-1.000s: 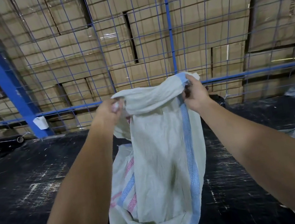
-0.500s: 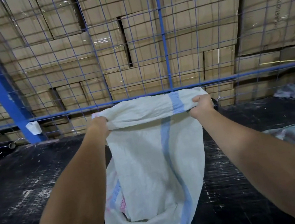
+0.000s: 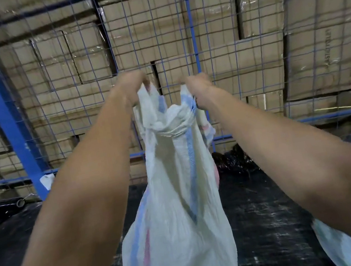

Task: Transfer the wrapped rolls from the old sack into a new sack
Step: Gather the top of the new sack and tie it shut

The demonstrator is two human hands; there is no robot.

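— Where's your woven sack (image 3: 179, 214)?

— It hangs in front of the blue wire fence (image 3: 193, 35), above the black floor sheet (image 3: 267, 222). Your left hand (image 3: 132, 86) and right hand (image 3: 199, 88) each clench a bunch of its top edge.

— And the rolls?

— You can't see any. Spread the two grips apart so the mouth opens wide and stays level.

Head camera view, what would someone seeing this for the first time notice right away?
First, the white woven sack with blue and pink stripes, hanging down the middle of the view, its top bunched between the left hand and the right hand, which grip it at arm's length. Behind it stands a blue wire mesh fence, with stacked cardboard boxes filling the background. The floor below is black and shiny.
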